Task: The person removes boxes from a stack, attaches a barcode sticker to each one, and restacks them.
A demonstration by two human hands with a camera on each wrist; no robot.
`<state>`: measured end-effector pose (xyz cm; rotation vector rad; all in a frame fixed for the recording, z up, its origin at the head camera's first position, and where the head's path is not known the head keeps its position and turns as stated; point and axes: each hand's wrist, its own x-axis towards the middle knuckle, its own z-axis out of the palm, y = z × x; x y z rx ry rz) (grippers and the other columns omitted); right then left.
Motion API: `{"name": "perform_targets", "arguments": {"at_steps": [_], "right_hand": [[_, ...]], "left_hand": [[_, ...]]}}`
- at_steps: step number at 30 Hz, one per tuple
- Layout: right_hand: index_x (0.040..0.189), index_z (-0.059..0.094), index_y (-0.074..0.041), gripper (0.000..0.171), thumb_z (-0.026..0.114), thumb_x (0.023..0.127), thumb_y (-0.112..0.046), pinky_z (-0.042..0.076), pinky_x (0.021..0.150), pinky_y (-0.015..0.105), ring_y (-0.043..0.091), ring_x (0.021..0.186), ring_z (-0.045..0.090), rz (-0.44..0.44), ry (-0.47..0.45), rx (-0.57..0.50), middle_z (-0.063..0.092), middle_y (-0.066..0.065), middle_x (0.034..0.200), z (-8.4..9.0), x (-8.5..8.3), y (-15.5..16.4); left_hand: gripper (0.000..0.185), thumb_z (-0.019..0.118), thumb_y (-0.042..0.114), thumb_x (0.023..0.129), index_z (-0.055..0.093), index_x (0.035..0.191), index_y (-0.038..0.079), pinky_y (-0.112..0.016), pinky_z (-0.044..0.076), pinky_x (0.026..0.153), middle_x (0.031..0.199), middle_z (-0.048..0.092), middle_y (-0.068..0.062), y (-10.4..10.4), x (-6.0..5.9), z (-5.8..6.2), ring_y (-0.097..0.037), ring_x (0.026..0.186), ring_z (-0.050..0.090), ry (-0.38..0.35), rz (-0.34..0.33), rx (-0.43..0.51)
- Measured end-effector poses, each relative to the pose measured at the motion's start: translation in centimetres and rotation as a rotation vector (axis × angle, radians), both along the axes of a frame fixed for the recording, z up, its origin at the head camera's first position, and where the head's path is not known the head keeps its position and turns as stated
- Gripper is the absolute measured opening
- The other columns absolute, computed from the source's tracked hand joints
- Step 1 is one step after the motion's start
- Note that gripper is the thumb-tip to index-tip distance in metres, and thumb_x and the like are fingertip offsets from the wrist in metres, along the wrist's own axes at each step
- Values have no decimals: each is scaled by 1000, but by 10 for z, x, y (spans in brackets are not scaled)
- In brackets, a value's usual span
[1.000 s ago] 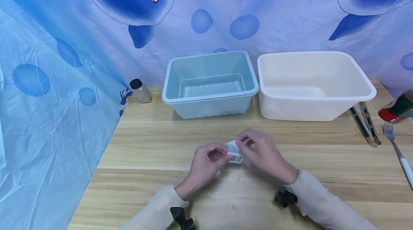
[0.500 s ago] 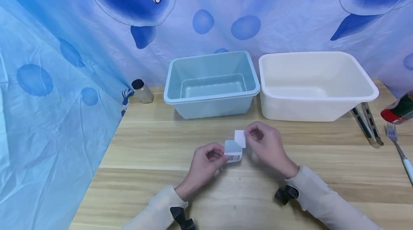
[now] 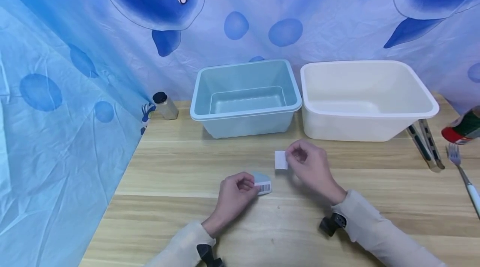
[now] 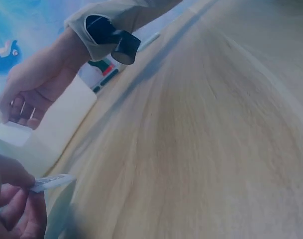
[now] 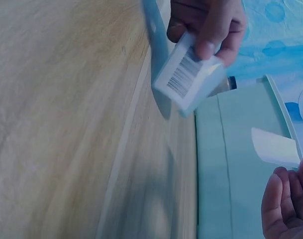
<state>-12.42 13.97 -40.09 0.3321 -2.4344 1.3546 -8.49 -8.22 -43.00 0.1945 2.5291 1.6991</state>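
- left hand [image 3: 234, 194] fingers curled, pinching small barcoded packet [image 3: 262, 183], just above desk [image 3: 172, 175] middle, toward near edge
- right hand [image 3: 309, 167] pinching white strip [image 3: 281, 160], apart from packet
- blue tub [image 3: 245, 96], white tub [image 3: 365, 98] along far edge
- tongs [image 3: 425, 142], fork [image 3: 463, 175] at right edge

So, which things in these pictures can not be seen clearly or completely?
- Small white packet with a barcode: its print is too small in the head view and blurred in the right wrist view.
- Red and green container: cut off by the right edge of the head view.
- Left hand: its fingertips hide part of the packet.
- White peeled strip in the right hand: its front face is not shown.
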Motion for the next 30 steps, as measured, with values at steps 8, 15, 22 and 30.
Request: {"name": "perform_targets", "arguments": {"at_steps": [8,15,22,30], "right_hand": [[84,68,-7,9,65,80,1,47,61,19,11,69,56,0,-17,7,68,3,77,-1,0,-2],[83,68,-7,10,65,79,2,49,60,19,11,69,58,4,-14,20,68,3,77,1,0,-2],[83,67,-7,9,65,81,1,52,61,20,12,69,61,45,-47,19,69,3,77,-1,2,-8],[84,68,-7,9,66,82,2,56,64,24,13,72,65,89,0,32,70,3,80,-2,5,-16]], "left_hand": [[15,79,16,77,72,84,5,-18,54,60,75,72,-3,-3,0,-4,-6,65,64,21,114,-161],[8,74,6,80,71,88,7,-19,56,63,81,71,-5,-7,-2,15,-10,71,65,169,151,-101],[9,68,1,85,73,92,4,-22,56,56,82,71,-7,13,1,47,-8,67,63,208,-67,29],[13,67,7,86,75,96,4,-17,53,61,82,74,-5,32,-13,45,-11,72,67,291,-23,-106]]}}
